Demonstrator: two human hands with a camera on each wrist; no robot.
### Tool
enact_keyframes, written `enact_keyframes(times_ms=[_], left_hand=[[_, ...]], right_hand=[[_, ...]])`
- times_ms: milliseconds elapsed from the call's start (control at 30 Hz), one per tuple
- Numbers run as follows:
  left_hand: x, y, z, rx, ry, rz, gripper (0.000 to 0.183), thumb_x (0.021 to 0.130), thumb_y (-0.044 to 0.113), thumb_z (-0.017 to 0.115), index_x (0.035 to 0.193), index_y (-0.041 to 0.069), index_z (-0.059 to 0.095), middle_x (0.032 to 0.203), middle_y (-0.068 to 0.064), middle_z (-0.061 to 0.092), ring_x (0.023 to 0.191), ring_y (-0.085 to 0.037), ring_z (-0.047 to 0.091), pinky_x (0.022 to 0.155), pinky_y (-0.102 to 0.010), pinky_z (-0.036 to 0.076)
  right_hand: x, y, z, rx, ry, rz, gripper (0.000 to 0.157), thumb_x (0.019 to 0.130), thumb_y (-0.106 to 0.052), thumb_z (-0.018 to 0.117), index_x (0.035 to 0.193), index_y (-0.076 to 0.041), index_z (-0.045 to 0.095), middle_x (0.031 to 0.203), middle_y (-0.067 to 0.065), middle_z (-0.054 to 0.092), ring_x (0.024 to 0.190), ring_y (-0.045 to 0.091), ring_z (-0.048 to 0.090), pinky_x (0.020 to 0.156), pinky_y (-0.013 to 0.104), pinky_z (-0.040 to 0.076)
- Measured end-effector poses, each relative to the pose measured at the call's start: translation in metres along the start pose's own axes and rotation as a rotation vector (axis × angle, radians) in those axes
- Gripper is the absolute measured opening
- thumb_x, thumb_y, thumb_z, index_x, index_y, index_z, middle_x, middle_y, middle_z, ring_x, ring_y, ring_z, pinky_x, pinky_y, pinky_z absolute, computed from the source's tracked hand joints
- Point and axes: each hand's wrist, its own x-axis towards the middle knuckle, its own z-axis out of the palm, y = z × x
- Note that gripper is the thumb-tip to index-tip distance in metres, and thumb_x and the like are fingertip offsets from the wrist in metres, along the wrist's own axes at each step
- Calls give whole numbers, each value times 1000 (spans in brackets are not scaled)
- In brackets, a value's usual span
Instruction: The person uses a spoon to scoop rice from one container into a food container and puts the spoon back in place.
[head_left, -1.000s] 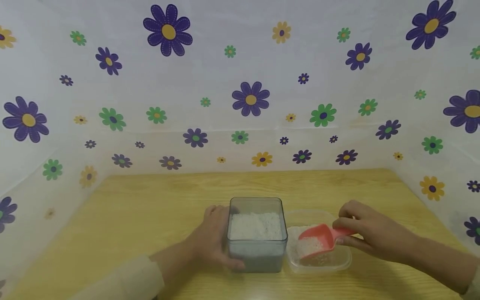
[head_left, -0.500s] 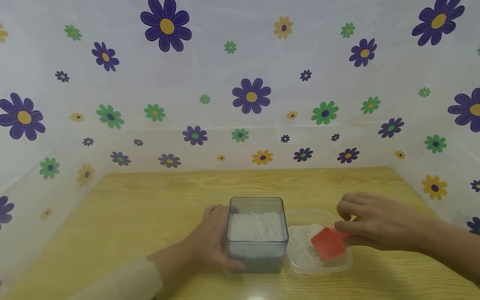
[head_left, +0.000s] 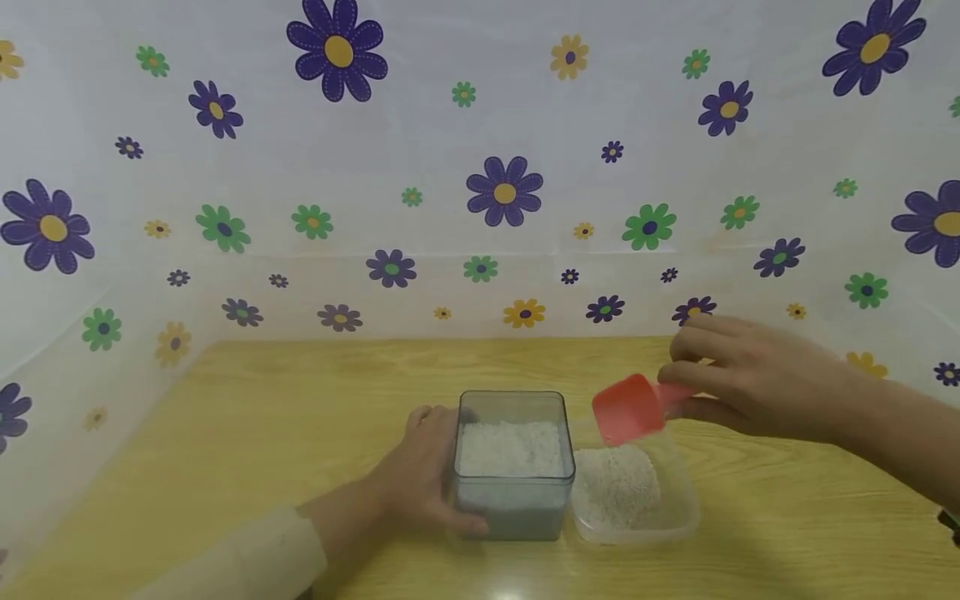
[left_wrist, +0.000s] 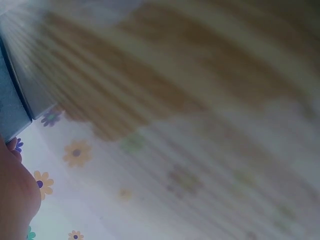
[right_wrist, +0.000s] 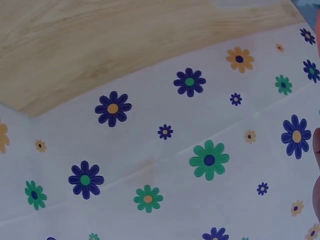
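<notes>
A square, smoky see-through container (head_left: 513,510), filled partway with white grainy powder (head_left: 510,450), stands on the table. My left hand (head_left: 422,475) grips its left side, thumb across the front and fingers toward the back. Just right of it sits a low clear plastic tub (head_left: 681,504) with a heap of off-white powder (head_left: 617,487). Above the tub's back part, my right hand (head_left: 750,379) pinches the handle of a pink-red scoop (head_left: 628,408). A few grains cling to the scoop's lower edge. In the left wrist view the container (left_wrist: 12,100) shows at the left edge.
The wood-grain table (head_left: 300,417) runs back to a white cloth with flowers (head_left: 420,150), which encloses its back and sides. The container and tub stand close together near the table's front.
My right hand has pulled the scoop out of the powder in the tub and raised it, turning it on the way. The left hand keeps its grip on the container.
</notes>
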Motion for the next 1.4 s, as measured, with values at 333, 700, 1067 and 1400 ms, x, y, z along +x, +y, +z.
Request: enact_keyframes(times_ms=[333, 700, 1067, 1400], left_hand=[[0, -2, 0, -5, 3, 12, 116, 59, 88, 68, 138, 8, 41, 120, -1, 56, 109, -13, 49, 107, -46, 24], [2, 2, 0, -1, 12, 42, 114, 62, 88, 65, 137, 7, 40, 124, -1, 53, 112, -13, 48, 102, -43, 26], [2, 4, -1, -7, 2, 26, 114, 62, 89, 64, 137, 6, 41, 123, -2, 54, 112, -14, 48, 103, -44, 26], [1, 4, -2, 3, -4, 1, 119, 61, 90, 64, 138, 2, 41, 124, -3, 54, 112, -14, 49, 106, -43, 25]], right_hand=[[53, -3, 7, 80, -26, 11, 33, 102, -44, 54, 95, -16, 71, 86, -4, 55, 77, 9, 48, 64, 23, 44], [89, -51, 76, 104, -388, 133, 21, 92, -35, 72, 95, -14, 69, 87, -5, 58, 83, 11, 52, 78, 26, 48], [83, -66, 90, 221, -368, 358, 19, 92, -38, 70, 91, -20, 65, 87, -11, 54, 85, 10, 45, 77, 28, 30], [52, -65, 92, 376, -185, 481, 18, 93, -39, 68, 98, -22, 69, 92, -13, 52, 94, 7, 45, 86, 34, 35]])
